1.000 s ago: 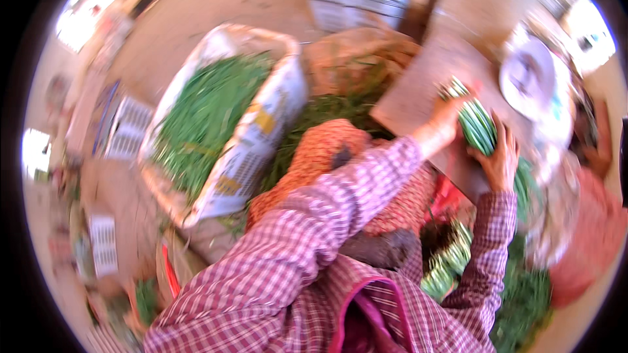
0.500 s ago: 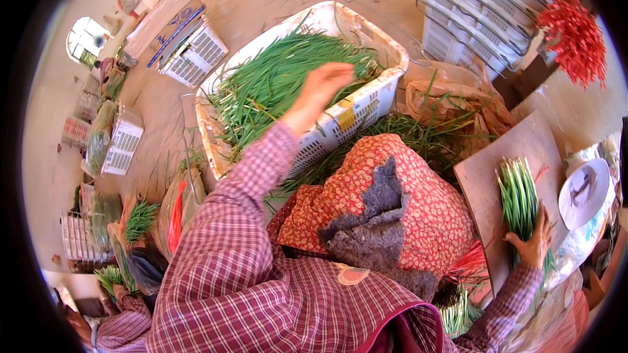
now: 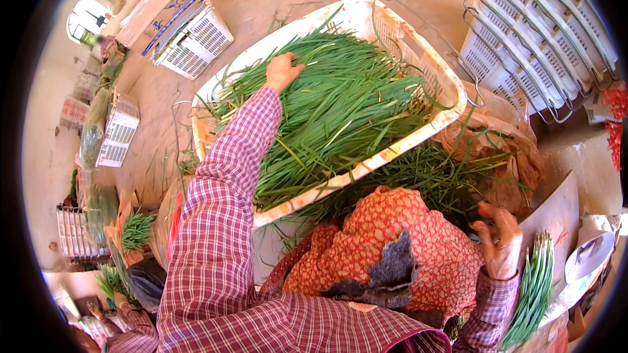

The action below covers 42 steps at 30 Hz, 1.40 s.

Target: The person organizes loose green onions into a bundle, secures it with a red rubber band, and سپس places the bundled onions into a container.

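A white plastic crate (image 3: 366, 176) in front of me is heaped with long garlic chives (image 3: 340, 98). My left hand (image 3: 282, 72) reaches over the crate's far left part, its curled fingers closed among the upper stalks. Where the fingertips dip into the leaves, they are partly hidden. My right hand (image 3: 498, 242) is raised beside the red flowered cloth (image 3: 405, 222) over my lap. Its fingers are bent but apart, with nothing between them. A neat bundle of garlic chives (image 3: 535, 287) lies on the board (image 3: 559, 212) to the right of that hand.
Loose green stalks (image 3: 418, 170) and an orange plastic bag (image 3: 517, 150) lie beside the crate. Stacked white crates with metal handles (image 3: 536, 33) stand far right. A round white dish (image 3: 592, 252) is past the board. At lower left, another person's sleeve (image 3: 134, 327) shows.
My right hand has let go of the chive bundle and moved up and left off the board. My left hand has moved left across the crate and down onto the chives. The view has shifted.
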Each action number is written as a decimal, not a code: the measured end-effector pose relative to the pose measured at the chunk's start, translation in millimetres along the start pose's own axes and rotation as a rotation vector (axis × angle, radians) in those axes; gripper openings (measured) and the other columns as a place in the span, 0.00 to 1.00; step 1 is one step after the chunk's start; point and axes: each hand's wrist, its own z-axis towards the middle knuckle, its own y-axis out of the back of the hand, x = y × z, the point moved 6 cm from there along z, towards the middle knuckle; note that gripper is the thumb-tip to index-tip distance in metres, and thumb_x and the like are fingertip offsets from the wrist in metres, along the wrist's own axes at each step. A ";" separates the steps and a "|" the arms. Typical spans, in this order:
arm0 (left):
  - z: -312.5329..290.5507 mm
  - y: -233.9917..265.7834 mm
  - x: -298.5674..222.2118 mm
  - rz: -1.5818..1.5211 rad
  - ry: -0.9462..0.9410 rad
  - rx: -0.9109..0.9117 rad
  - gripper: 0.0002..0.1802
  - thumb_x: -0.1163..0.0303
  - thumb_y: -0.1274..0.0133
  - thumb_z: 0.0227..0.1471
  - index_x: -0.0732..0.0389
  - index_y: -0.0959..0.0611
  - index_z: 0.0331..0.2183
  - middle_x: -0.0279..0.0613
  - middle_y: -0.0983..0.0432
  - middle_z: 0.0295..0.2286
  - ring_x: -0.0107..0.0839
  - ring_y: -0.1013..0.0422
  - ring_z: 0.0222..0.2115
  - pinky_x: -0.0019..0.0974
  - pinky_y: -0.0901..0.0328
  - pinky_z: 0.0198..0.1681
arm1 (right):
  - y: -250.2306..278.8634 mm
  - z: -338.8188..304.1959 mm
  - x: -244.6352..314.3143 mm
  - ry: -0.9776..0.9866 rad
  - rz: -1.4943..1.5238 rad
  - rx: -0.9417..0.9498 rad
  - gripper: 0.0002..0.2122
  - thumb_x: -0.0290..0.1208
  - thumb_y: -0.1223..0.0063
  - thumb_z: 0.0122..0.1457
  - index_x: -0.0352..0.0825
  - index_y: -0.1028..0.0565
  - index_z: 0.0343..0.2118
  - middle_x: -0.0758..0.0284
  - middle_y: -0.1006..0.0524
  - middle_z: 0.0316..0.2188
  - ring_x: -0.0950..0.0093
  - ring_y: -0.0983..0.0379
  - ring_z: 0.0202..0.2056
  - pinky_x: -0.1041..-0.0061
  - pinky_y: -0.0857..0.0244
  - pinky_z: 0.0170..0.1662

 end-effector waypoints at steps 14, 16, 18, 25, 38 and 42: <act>21.6 14.7 36.6 -0.431 0.060 0.073 0.18 0.64 0.43 0.49 0.64 0.17 0.41 0.43 0.19 0.30 0.32 0.24 0.29 0.35 0.30 0.36 | -97.1 164.6 63.3 0.396 0.166 0.130 0.13 0.27 0.41 0.54 0.30 0.23 0.42 0.58 0.22 0.31 0.63 0.23 0.32 0.68 0.30 0.36; 7.1 46.6 3.5 -0.704 0.036 0.131 0.17 0.67 0.44 0.52 0.66 0.18 0.43 0.39 0.19 0.30 0.25 0.25 0.28 0.30 0.31 0.32 | -108.3 192.0 70.3 0.367 0.330 0.111 0.13 0.28 0.44 0.57 0.30 0.24 0.44 0.57 0.21 0.33 0.68 0.22 0.34 0.72 0.30 0.38; -27.4 87.4 -54.5 -1.057 0.043 0.298 0.17 0.69 0.46 0.55 0.68 0.20 0.45 0.36 0.20 0.31 0.22 0.26 0.26 0.25 0.32 0.31 | -118.2 219.2 83.3 0.316 0.520 0.092 0.14 0.33 0.47 0.61 0.30 0.24 0.46 0.57 0.20 0.36 0.71 0.22 0.35 0.72 0.30 0.40; -111.3 135.0 -138.8 -1.148 0.007 0.626 0.18 0.68 0.47 0.55 0.67 0.21 0.46 0.38 0.20 0.31 0.22 0.27 0.25 0.26 0.31 0.31 | -125.5 273.4 150.1 0.125 1.002 0.111 0.21 0.45 0.53 0.64 0.30 0.26 0.49 0.63 0.20 0.39 0.74 0.26 0.45 0.74 0.34 0.45; -224.0 107.8 -98.5 -1.567 0.277 0.686 0.17 0.74 0.49 0.55 0.66 0.24 0.48 0.44 0.24 0.24 0.26 0.37 0.14 0.27 0.42 0.17 | 70.7 221.2 27.2 0.189 1.436 -0.772 0.11 0.40 0.58 0.67 0.40 0.29 0.42 0.74 0.33 0.24 0.78 0.36 0.24 0.74 0.34 0.32; -246.3 100.6 -78.1 -1.672 0.321 0.670 0.15 0.74 0.50 0.56 0.62 0.22 0.46 0.44 0.25 0.23 0.25 0.38 0.13 0.27 0.45 0.15 | 57.2 170.4 48.2 0.271 1.144 -0.817 0.13 0.41 0.55 0.66 0.37 0.26 0.43 0.77 0.35 0.22 0.85 0.41 0.21 0.83 0.42 0.25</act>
